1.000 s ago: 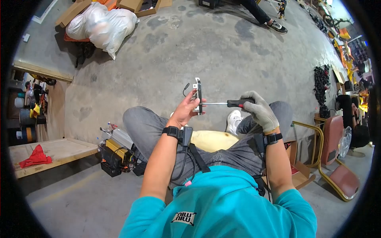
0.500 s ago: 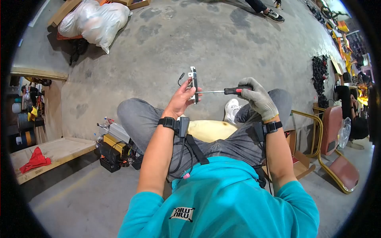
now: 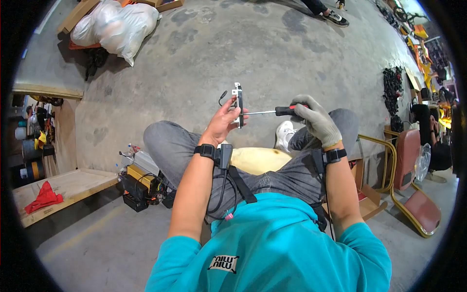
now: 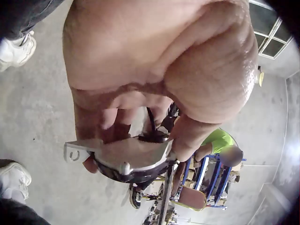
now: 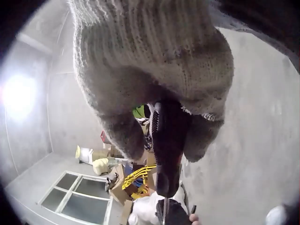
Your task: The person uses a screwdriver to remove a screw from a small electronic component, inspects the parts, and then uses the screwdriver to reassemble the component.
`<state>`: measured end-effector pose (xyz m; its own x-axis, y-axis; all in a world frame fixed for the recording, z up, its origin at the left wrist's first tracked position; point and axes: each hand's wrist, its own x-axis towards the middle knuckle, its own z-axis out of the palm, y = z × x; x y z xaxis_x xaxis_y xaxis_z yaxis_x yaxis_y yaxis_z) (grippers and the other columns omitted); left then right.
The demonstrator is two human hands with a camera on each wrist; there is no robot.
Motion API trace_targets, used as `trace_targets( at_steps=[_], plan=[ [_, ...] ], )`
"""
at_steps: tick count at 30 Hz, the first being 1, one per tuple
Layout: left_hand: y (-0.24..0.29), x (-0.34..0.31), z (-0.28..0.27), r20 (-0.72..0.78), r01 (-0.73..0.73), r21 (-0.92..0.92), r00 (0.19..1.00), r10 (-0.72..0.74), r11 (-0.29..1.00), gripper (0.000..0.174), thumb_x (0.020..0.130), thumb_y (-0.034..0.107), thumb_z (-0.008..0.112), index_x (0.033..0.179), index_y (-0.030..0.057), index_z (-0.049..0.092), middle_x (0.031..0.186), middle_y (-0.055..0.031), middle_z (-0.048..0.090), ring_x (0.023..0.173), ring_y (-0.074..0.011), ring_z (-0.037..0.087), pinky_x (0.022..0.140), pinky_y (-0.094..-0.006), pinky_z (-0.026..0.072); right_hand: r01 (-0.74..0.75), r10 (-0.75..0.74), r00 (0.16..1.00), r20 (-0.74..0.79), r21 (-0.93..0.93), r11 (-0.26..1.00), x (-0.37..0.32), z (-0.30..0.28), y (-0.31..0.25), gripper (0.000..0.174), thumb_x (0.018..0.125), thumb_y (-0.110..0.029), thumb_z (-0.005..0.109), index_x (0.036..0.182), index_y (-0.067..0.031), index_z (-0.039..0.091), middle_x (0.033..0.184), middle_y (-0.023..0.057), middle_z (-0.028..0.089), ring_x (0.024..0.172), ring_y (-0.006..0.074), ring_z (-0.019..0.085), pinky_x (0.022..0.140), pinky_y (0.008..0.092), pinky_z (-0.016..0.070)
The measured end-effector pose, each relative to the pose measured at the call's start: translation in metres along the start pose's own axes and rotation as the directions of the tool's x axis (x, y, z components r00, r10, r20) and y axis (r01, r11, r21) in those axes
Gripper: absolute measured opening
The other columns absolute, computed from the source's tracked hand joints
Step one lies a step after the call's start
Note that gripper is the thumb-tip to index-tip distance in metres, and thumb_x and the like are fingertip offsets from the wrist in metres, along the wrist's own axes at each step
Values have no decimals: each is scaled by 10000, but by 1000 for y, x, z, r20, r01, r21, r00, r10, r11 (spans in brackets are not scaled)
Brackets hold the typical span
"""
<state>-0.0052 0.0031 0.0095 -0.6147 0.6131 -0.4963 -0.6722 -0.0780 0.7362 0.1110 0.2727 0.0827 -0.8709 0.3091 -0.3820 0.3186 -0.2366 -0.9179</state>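
My bare left hand [image 3: 221, 124] holds a narrow black-and-white part [image 3: 240, 104] upright above my lap, thumb on one side and fingers behind. A short black cable [image 3: 223, 96] sticks out of it. In the left wrist view, the part [image 4: 131, 161] shows a white face, a dark curved edge and a small tab with a hole. My right hand [image 3: 316, 121], in a grey knit glove, grips a screwdriver [image 3: 284, 111] by its black-and-red handle. Its steel shaft lies level, and the tip meets the part beside my left thumb [image 4: 187, 138].
A pale yellow stool or cushion [image 3: 260, 160] sits between my legs. On the left are a wooden platform [image 3: 73, 187] with a red cloth [image 3: 44, 197] and electrical gear [image 3: 141, 180]. Right stands a chair [image 3: 406, 160]; white bags [image 3: 114, 29] lie ahead on the concrete floor.
Both hands, the part and the screwdriver sit a little higher in the head view than a second ago, as the view shifted. Since half a second ago the gloved fingers have shifted on the handle.
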Motion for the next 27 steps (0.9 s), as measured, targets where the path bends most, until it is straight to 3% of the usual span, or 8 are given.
trace_targets(
  at_steps=[2, 3, 6, 8, 12, 14, 21, 27],
  plan=[
    [0, 3, -3, 1, -9, 16, 1000, 9, 1000, 558, 978, 241, 589, 1467, 114, 351, 1172, -130, 642, 1056, -232, 651, 887, -373, 546, -261, 271, 960, 61, -142, 955, 3, -7, -4, 293, 869, -125, 636, 1116, 25, 588, 941, 73, 574, 739, 128, 594, 683, 231, 492],
    [-3, 1, -4, 1, -12, 29, 1000, 12, 1000, 558, 979, 244, 588, 1469, 116, 354, 1171, -127, 644, 1051, -230, 655, 876, -364, 545, -272, 282, 958, 60, -138, 952, 1, -8, -5, 293, 869, -125, 636, 1116, 25, 588, 941, 73, 574, 739, 128, 594, 683, 231, 492],
    [-1, 2, -6, 14, -5, 18, 1000, 5, 1000, 564, 978, 250, 588, 1476, 121, 357, 1165, -123, 650, 1037, -226, 664, 848, -351, 543, -197, 213, 966, 146, -119, 973, 2, -10, -5, 286, 879, -137, 628, 1114, 21, 588, 956, 81, 582, 755, 135, 606, 695, 234, 500],
    [1, 1, -2, -18, -2, 19, 1000, 2, 1000, 565, 977, 249, 588, 1480, 125, 361, 1165, -113, 654, 1022, -208, 670, 823, -330, 528, 30, -27, 999, 37, -65, 997, 5, -5, 8, 331, 941, -276, 549, 1097, 12, 598, 884, 71, 594, 662, 102, 595, 627, 229, 493],
    [3, -2, -1, -21, 20, 53, 1000, -18, 998, 563, 979, 261, 584, 1481, 137, 360, 1154, -96, 663, 1009, -182, 672, 808, -303, 505, 24, -24, 1000, 20, -3, 1000, 2, 1, -1, 327, 947, -282, 532, 1088, 4, 601, 862, 68, 598, 683, 97, 598, 618, 234, 490],
    [3, -3, 0, -13, 29, 71, 1000, -28, 997, 558, 982, 266, 579, 1481, 141, 360, 1151, -93, 665, 1003, -176, 674, 802, -294, 498, -296, 302, 945, 127, -63, 953, 4, -14, -1, 266, 914, -190, 598, 1091, 8, 599, 927, 81, 601, 765, 122, 614, 665, 229, 498],
    [0, 1, -2, -44, 24, 25, 999, -23, 999, 559, 979, 272, 588, 1476, 148, 363, 1144, -96, 671, 997, -181, 675, 793, -293, 506, -37, 29, 994, 108, 73, 997, 1, -8, -1, 293, 920, -211, 608, 1115, 8, 599, 956, 84, 607, 770, 136, 618, 659, 231, 502],
    [-2, 1, -3, -59, 48, 40, 997, -45, 998, 568, 975, 280, 596, 1476, 148, 362, 1139, -94, 674, 989, -178, 675, 797, -310, 513, -258, 270, 952, 142, -94, 962, 8, -17, 2, 320, 870, -109, 644, 1160, 10, 577, 970, 81, 593, 797, 136, 616, 695, 254, 516]
  ],
)
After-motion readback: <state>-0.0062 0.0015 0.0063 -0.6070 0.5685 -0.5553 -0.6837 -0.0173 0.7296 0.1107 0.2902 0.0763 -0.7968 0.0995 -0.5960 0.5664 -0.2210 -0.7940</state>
